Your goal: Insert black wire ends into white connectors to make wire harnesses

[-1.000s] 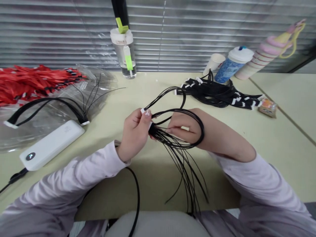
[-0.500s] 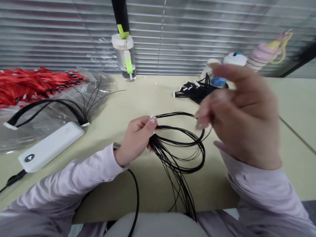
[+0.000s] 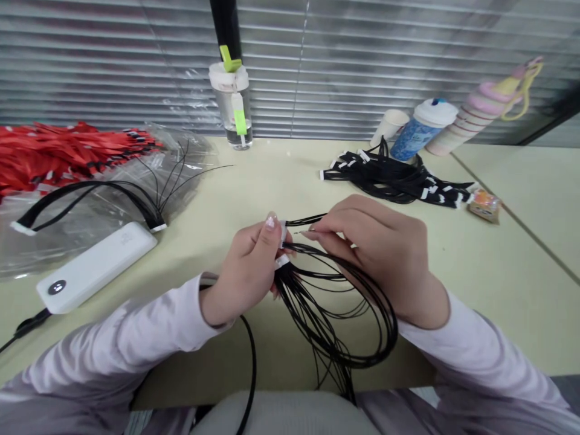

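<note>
My left hand is closed on two white connectors at the ends of a bundle of thin black wires. Those wires loop out to the right and hang over the table's front edge. Thumb and forefinger of my right hand pinch one thin wire, whose small metal terminal points left at the upper connector, a short gap away from it. Part of the wire loops passes below and behind my right hand, which hides some of them.
A white power bank and a finished-looking black cable lie left, beside red cables on clear plastic. At the back stand a water bottle and a blue cup. A pile of black harnesses lies back right.
My right hand has come down and left from its raised, blurred position to beside the connectors, now showing a pinched wire. The wire loops have shifted right and down. My left hand keeps its hold.
</note>
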`<state>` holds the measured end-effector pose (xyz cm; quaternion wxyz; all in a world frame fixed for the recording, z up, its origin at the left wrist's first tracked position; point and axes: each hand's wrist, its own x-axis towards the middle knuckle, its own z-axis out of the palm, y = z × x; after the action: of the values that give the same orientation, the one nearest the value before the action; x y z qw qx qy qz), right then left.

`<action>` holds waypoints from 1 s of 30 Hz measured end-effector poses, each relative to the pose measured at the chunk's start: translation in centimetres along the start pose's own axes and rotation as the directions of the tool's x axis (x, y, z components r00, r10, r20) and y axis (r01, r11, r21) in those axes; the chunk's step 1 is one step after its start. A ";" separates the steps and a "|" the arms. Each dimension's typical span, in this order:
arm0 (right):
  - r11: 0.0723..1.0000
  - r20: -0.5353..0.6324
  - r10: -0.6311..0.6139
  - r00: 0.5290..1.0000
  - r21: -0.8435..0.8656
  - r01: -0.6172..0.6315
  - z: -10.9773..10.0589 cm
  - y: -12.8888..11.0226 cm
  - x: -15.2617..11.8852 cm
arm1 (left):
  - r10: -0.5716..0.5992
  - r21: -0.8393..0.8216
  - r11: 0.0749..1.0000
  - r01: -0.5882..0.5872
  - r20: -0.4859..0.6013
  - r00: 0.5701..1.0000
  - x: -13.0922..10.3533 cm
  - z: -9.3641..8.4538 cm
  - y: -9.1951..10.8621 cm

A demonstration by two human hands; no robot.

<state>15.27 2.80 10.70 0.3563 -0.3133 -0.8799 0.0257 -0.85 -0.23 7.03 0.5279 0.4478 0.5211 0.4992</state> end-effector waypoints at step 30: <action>0.937 0.052 -0.122 0.991 -0.323 0.132 -3.6 -0.9 -0.3 | -0.055 -0.039 0.998 0.055 -0.021 0.998 1.0 0.0 -0.3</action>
<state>17.29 1.30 13.46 0.2867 -0.3099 -0.8959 -0.1383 -0.84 0.79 6.63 0.5440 0.4175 0.5294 0.4994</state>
